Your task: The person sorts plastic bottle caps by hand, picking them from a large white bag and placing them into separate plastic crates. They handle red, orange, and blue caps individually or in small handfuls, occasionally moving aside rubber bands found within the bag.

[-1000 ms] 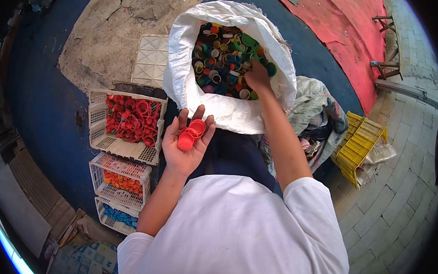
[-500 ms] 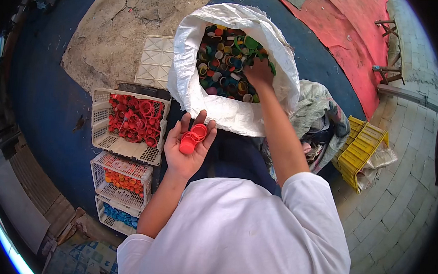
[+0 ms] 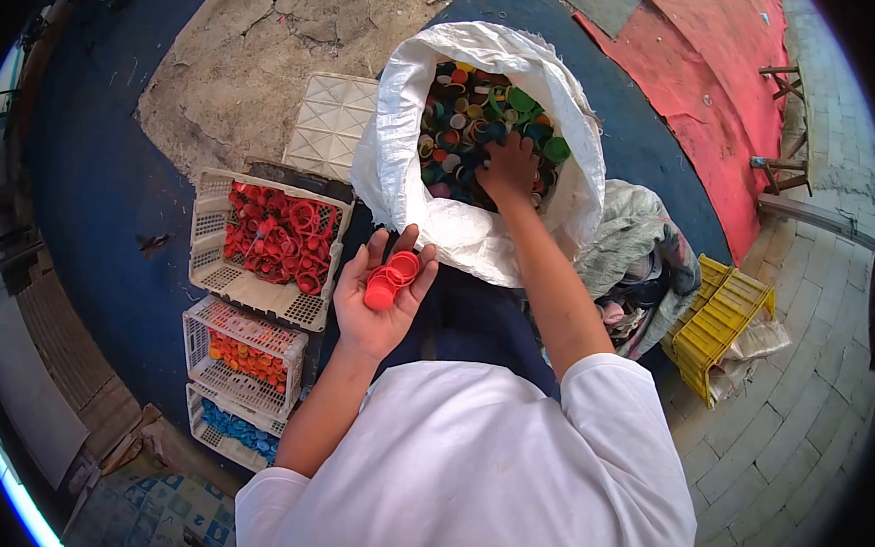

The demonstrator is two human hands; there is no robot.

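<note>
The left hand (image 3: 381, 295) lies open, palm up, cradling red bottle caps (image 3: 390, 279); the right hand (image 3: 509, 166) digs among mixed caps (image 3: 467, 125) in the white sack (image 3: 460, 230), grip hidden.

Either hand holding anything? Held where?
Left hand cups red caps in its open palm, fingers loosely curled under them. Right hand is down among the mixed caps in the sack; any grip cannot be told.

Red caps (image 3: 390, 279), white sack (image 3: 460, 230), yellow crate (image 3: 717, 316).
</note>
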